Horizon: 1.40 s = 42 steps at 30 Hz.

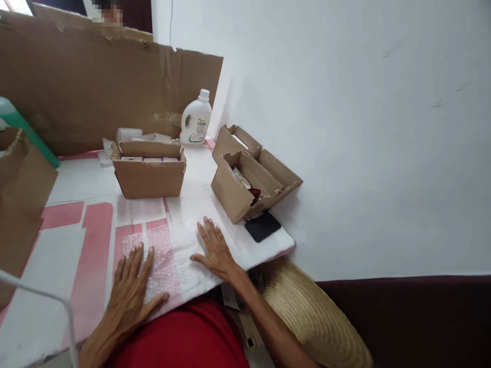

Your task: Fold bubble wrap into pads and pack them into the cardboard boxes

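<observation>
A sheet of clear bubble wrap [172, 260] lies flat on the pink and white table [76, 240], near its front edge. My left hand [130, 291] rests open, palm down, on the sheet's left edge. Flat on the sheet's right edge lies my right hand [215, 250], fingers spread and holding nothing. Behind the hands stands an open cardboard box [149, 174] with white packs inside. To the right sits a second open cardboard box [249, 179], tilted, with small items in it.
A white plastic bottle [196, 120] stands at the back by the white wall. A black phone [263, 226] lies near the table's right corner. A tall cardboard sheet [95, 87] screens the far side; a person is partly visible behind it. A straw hat [314, 317] lies below the table.
</observation>
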### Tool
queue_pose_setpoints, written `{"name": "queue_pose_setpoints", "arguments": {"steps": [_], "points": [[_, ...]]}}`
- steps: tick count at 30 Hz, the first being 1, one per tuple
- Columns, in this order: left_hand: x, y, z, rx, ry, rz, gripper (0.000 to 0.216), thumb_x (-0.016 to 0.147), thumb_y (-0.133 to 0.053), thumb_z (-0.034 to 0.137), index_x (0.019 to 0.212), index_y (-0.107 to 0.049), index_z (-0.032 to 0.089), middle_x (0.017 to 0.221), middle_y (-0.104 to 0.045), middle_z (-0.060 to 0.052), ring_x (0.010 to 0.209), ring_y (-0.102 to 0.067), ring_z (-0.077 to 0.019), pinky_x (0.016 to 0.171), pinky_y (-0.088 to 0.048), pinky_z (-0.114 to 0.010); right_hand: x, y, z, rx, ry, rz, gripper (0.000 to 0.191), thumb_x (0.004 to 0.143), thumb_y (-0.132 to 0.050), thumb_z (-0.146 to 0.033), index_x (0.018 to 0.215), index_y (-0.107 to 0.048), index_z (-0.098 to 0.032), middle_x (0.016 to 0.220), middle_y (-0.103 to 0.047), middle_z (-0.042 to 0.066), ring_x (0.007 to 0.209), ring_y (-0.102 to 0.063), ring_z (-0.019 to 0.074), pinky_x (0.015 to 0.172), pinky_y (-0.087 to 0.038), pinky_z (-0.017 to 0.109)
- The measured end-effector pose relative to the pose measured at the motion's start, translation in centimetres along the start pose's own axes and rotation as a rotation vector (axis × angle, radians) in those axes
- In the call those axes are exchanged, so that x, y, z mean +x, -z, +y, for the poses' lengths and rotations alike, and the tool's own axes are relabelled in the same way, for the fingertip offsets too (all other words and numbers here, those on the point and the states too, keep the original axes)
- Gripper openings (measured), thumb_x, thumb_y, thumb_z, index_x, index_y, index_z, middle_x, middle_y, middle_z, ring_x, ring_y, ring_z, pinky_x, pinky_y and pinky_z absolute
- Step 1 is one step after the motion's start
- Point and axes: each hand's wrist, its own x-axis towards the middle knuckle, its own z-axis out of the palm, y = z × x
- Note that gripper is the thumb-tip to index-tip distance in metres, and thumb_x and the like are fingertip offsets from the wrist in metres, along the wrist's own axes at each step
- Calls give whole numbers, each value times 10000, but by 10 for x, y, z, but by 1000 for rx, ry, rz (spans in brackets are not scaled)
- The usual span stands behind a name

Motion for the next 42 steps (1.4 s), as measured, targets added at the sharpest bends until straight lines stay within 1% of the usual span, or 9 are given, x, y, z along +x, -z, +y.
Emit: {"name": "queue_pose_setpoints", "arguments": {"steps": [6, 8, 12, 17, 20, 26, 29, 33, 42], "points": [[-32, 30, -24, -7, -200, -96, 919, 845, -605, 588, 1597, -271, 178, 1593, -430, -140, 1481, -386, -309, 1251, -169, -407, -55, 3, 6, -21, 329, -89, 1167, 775, -627, -803, 1617, -219, -106, 1655, -244, 224, 1553, -176, 370, 1245, -166, 585], [-42, 34, -29, -54, -220, -125, 811, 895, -552, 488, 1599, -270, 200, 1575, -463, -116, 1464, -417, -285, 1236, -211, -387, -66, 2, 6, -22, 349, -106, 1065, 836, -637, -713, 1608, -248, -90, 1646, -273, 221, 1546, -205, 365, 1243, -196, 561], [-58, 39, -37, -230, -120, -102, 665, 938, -498, 427, 1566, -350, 265, 1527, -527, -102, 1413, -486, -285, 1161, -369, -415, -75, 1, 6, 57, 373, -108, 685, 935, -594, -336, 1556, -394, -131, 1596, -413, 160, 1503, -329, 316, 1200, -313, 507], [-66, 38, -48, -442, 118, -45, 425, 947, -512, 297, 1361, -602, 319, 1338, -683, -62, 1229, -647, -230, 1037, -526, -378, -67, 3, 9, 335, 266, 36, 376, 965, -556, -220, 1327, -657, -239, 1355, -669, 107, 1288, -570, 272, 1053, -472, 494], [-59, 40, -49, -516, 264, 10, 243, 911, -596, 392, 1068, -749, 286, 1161, -761, -59, 1069, -717, -228, 951, -584, -371, -60, 2, 7, 473, 158, 132, 235, 971, -588, -268, 1138, -753, -260, 1200, -738, 96, 1139, -636, 270, 973, -503, 496], [-39, 53, -29, -699, 753, -7, 353, 865, -601, 554, 933, -721, 229, 854, -766, -38, 728, -709, -180, 643, -574, -251, -60, -9, -9, 608, -32, 277, 186, 963, -598, -305, 929, -771, -246, 1087, -756, 82, 1094, -630, 267, 972, -470, 480], [-30, 50, -16, -608, 870, 56, 380, 849, -601, 582, 924, -698, 222, 834, -741, -37, 739, -686, -189, 674, -554, -270, -59, -16, -23, 542, -141, 380, 185, 971, -588, -292, 863, -720, -220, 1010, -738, 80, 1048, -620, 255, 939, -445, 442], [-18, 44, -2, -384, 902, 80, 376, 909, -526, 546, 996, -685, 217, 908, -738, -67, 841, -675, -231, 777, -535, -343, -55, -25, -40, 439, -227, 463, 178, 990, -534, -251, 858, -646, -212, 962, -697, 71, 986, -594, 234, 880, -422, 390], [-19, 36, 2, -223, 736, 168, 258, 925, -535, 424, 981, -658, 205, 832, -702, -40, 806, -649, -215, 838, -502, -365, -46, -32, -49, 279, -261, 562, 119, 932, -526, -130, 855, -583, -200, 907, -640, 51, 925, -545, 215, 845, -397, 349]]}}
